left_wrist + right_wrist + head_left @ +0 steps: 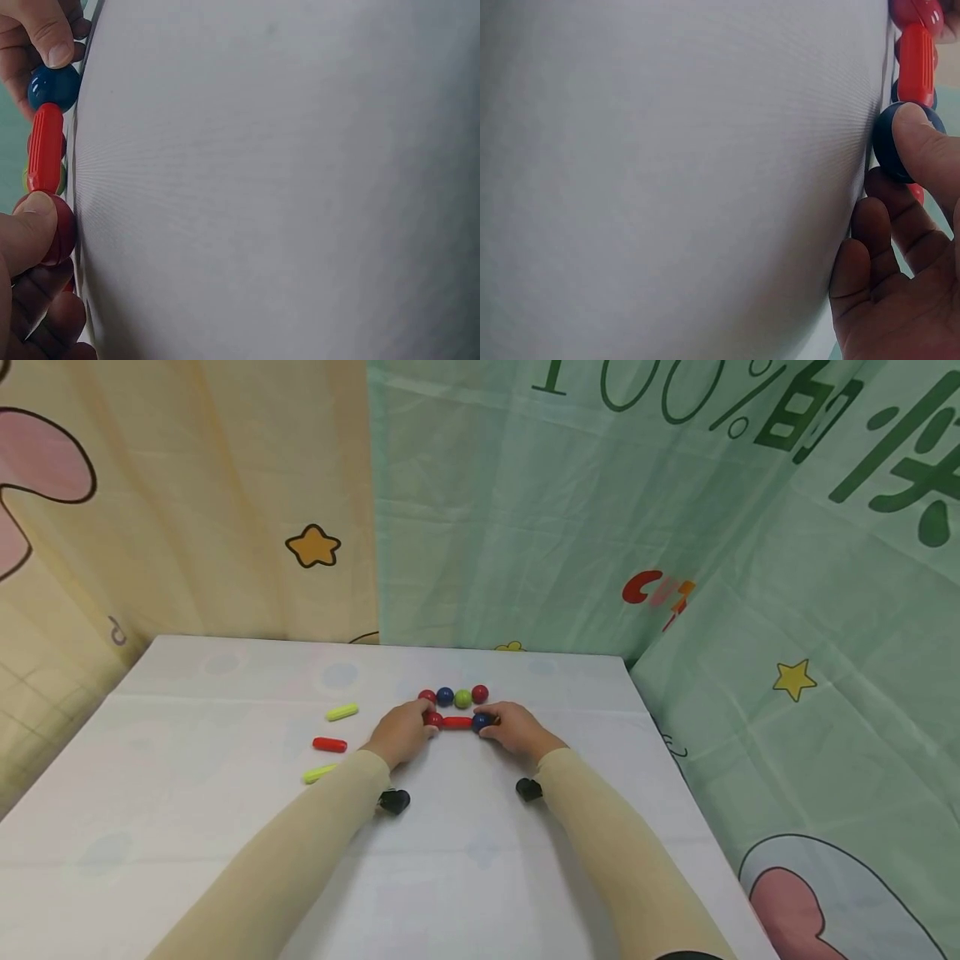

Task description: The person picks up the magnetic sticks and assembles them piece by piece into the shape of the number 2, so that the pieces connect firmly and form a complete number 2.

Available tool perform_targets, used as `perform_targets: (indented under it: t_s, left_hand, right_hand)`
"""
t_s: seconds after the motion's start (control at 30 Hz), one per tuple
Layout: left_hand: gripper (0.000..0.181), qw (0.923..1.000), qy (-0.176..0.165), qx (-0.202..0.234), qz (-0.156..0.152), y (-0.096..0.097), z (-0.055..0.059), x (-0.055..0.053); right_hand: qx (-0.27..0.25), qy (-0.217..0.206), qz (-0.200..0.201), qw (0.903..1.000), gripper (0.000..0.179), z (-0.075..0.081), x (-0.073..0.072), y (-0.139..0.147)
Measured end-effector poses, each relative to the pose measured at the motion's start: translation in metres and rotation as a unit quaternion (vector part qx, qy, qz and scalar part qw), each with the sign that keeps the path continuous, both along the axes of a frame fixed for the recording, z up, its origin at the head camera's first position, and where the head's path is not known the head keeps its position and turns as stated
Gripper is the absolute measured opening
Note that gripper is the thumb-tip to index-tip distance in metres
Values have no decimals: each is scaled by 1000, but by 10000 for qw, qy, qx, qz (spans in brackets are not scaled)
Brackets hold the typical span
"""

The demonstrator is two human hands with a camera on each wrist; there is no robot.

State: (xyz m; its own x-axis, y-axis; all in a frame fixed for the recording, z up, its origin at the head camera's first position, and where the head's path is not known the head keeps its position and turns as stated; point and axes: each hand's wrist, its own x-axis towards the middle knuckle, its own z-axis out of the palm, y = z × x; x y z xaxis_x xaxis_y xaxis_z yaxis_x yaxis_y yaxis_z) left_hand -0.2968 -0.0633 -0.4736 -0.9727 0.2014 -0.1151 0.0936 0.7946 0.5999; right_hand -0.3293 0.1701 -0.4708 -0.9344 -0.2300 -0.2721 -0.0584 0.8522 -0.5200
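Note:
A red ridged rod [457, 723] joins a red ball [433, 719] on its left to a dark blue ball [482, 722] on its right. My left hand [400, 732] pinches the red ball, its thumb pressed on the near side in the left wrist view. My right hand [519, 730] grips the blue ball between thumb and fingers; its other fingers [871, 225] curl loosely below. Just behind this piece sits a row of loose-looking balls: red [427, 696], blue [445, 697], green [462, 698] and red [480, 693].
On the white table [225, 827], left of my left hand, lie a yellow-green rod [342, 712], a red rod [329, 744] and another yellow-green rod [318, 773] partly behind the left sleeve. Printed curtains [510, 527] hang behind the table and along its sides.

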Motion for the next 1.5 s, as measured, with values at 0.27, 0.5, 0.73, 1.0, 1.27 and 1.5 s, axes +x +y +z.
perform_targets:
  t_s: [0.27, 0.5, 0.73, 1.0, 1.27, 1.5]
  left_hand:
    - [46, 10000, -34, -22, 37, 0, -1, 0]
    - [48, 9999, -99, 57, 73, 0, -2, -1]
    - [49, 9999, -102, 35, 58, 0, -2, -1]
    - [52, 10000, -19, -83, -25, -3, -2, -1]
    - [53, 9998, 102, -138, -124, -8, -1, 0]
    - [50, 9998, 97, -18, -175, -24, 7, -1]
  right_hand:
    - [36, 43, 33, 10000, 52, 1, 2, 0]
    - [5, 31, 29, 10000, 53, 3, 3, 0]
    - [26, 79, 81, 9999, 52, 3, 4, 1]
    - [-49, 69, 63, 9999, 52, 3, 5, 1]
    - [-40, 114, 97, 9999, 52, 3, 6, 1]
    - [-99, 138, 92, 9998, 51, 1, 6, 1]
